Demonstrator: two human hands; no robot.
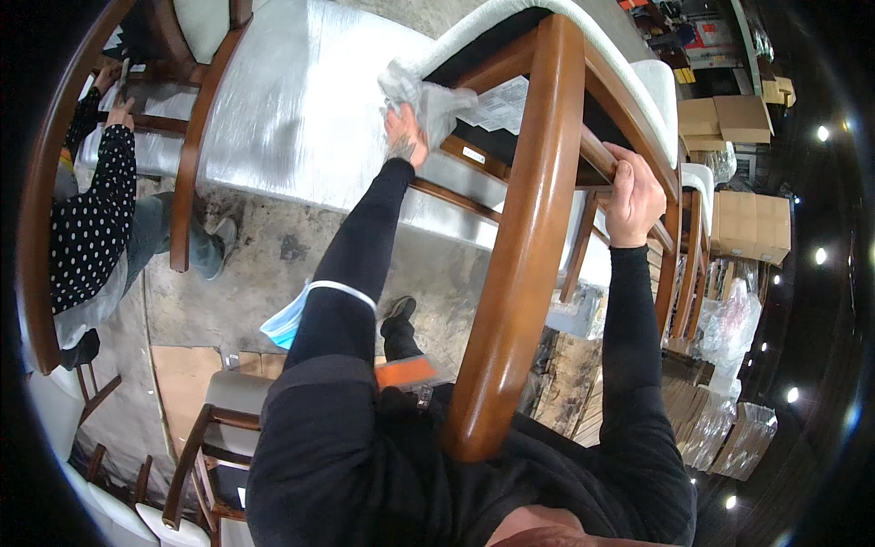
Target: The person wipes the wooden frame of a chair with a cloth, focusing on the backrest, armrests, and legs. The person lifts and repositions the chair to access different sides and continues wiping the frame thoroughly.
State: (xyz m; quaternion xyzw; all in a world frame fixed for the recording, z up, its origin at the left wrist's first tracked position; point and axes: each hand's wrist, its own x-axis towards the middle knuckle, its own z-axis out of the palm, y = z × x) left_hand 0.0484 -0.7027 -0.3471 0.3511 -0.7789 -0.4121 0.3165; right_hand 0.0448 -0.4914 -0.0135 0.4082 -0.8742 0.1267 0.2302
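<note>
Wiping with my left hand (405, 137) bunched around a grey rag (428, 96) at upper centre, my right hand (633, 196) clamps the wooden chair frame (529, 246); the underside looks partly wiped, the long curved rail untouched.

My view is split by the curved wooden chair back (519, 246), blocking passage between the sides. Left of it, open room over the wrapped white surface (292, 109). Right is tight: more chair frames (688, 264), then stacked cardboard boxes (752, 223). A seated person (91, 228) closes off far left.
</note>
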